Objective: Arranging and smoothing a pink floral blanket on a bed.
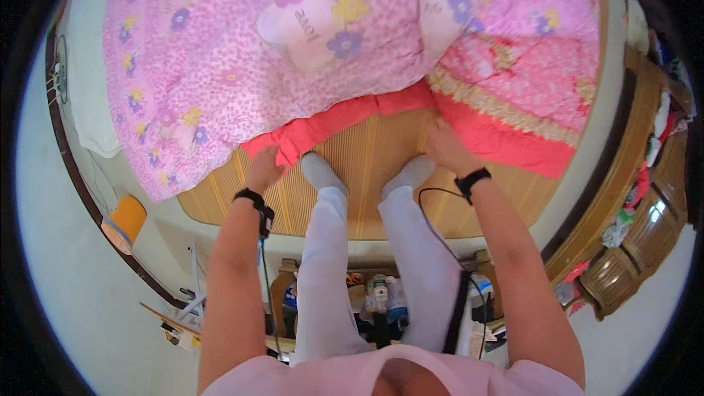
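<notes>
A pink flowered quilt lies spread over a bamboo-slat mat. Out from under its lower edge shows a red cloth. My left hand is at the left end of that red cloth; whether its fingers grip the cloth is not plain. Blurred, my right hand is over the mat, beside the red part of a folded pink and red quilt with a tan ruffle. Its fingers are too blurred to read. Black bands with cables are on both wrists.
My feet in grey socks stand on the mat between my hands. An orange lamp or container is at the left. Wooden furniture with cloths curves along the right. Behind my legs, plastic bottles stand among clutter. White bedding lies far left.
</notes>
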A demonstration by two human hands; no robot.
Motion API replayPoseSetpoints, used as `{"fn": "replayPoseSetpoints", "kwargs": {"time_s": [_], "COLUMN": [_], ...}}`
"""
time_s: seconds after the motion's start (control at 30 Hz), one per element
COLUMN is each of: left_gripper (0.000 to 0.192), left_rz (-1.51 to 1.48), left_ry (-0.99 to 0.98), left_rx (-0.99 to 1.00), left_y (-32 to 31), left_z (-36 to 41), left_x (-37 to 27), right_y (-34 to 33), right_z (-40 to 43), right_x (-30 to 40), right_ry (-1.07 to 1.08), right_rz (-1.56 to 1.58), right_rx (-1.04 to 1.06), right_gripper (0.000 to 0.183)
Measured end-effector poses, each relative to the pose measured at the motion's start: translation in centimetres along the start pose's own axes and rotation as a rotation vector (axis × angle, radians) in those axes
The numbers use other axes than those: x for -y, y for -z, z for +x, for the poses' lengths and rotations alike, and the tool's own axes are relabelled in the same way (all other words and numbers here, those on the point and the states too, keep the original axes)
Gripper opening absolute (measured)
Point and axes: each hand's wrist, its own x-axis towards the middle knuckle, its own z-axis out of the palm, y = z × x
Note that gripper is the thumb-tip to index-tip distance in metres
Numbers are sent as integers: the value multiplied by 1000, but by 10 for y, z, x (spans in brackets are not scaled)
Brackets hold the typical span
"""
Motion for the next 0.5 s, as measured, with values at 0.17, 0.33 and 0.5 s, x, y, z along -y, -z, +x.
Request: {"fn": "replayPoseSetpoints", "kwargs": {"time_s": [0.17, 0.33, 0.5], "left_gripper": [93, 76, 45], "left_rz": [79, 154, 121], "left_ry": [70, -50, -110], "left_rx": [-255, -585, -435], "left_y": [-87, -111, -66], "left_z": [46, 57, 68], "left_x": [14, 44, 65], "right_y": [-46, -87, -76], "right_z": [115, 152, 151], "right_x": [-54, -98, -95], "right_ry": [-43, -113, 194], "right_rz": [-367, -551, -345], "right_rx": [-9, -99, -251], "right_gripper": [50, 43, 36]}}
